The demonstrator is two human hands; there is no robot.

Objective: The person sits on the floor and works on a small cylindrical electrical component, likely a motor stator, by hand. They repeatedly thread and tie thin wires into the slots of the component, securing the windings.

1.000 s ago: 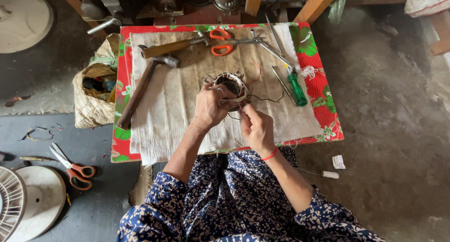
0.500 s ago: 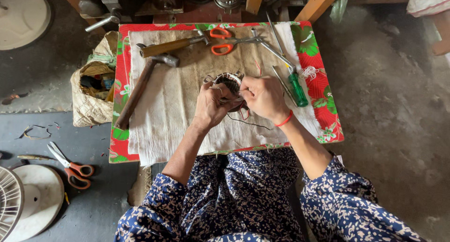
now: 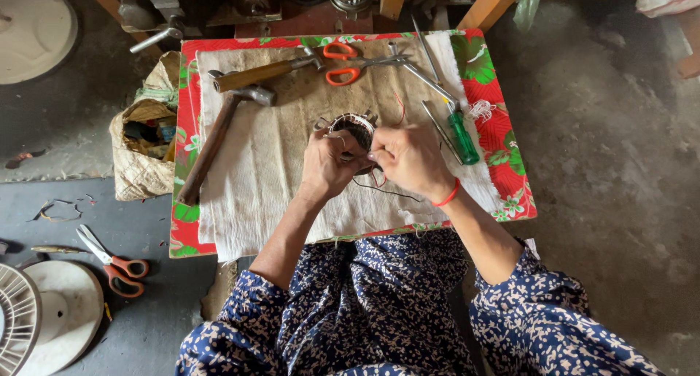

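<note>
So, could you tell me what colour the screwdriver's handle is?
Green, seen in the head view: the screwdriver.

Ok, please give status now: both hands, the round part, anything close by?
Left hand holds round wound coil. Right hand pinches at its rim. Green screwdriver lies beside right hand, hammer to left.

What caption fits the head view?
Both hands, left hand and right hand, hold a wound metal ring over a cloth-covered table.
</note>
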